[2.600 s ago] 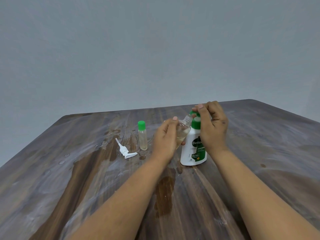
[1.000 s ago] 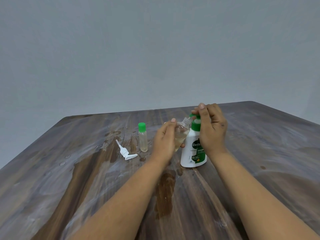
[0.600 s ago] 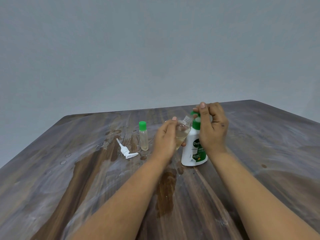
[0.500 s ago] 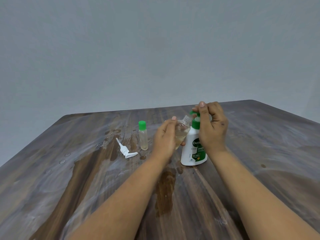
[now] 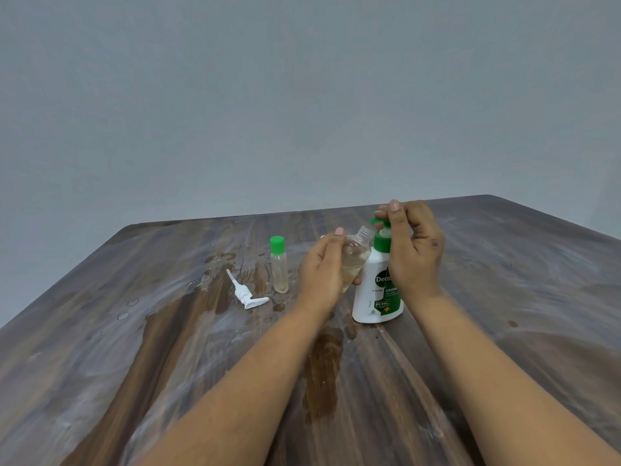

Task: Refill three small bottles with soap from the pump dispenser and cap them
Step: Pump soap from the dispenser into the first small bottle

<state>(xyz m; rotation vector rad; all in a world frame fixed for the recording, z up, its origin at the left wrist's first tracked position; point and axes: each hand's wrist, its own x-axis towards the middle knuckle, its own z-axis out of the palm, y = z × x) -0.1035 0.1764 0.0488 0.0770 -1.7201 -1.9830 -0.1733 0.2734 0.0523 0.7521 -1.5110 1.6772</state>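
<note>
My left hand [image 5: 322,270] grips a small clear bottle [image 5: 355,255], tilted so that its open threaded neck points up at the green nozzle of the white pump dispenser [image 5: 376,294]. Pale yellow soap fills the lower part of that bottle. My right hand [image 5: 415,250] curls over the green pump head, fingertips on its top. A second small bottle [image 5: 279,265] with a green cap stands upright left of my left hand and holds pale soap. No other small bottle is in view.
A loose white pump head [image 5: 247,294] with its tube lies on the wooden table [image 5: 134,348] left of the capped bottle. Wet streaks and drops mark the table around the bottles. A plain grey wall stands behind the far edge.
The pump head under my right hand has gone down and come back up. My left hand keeps the tilted bottle at the nozzle. Nothing else has shifted.
</note>
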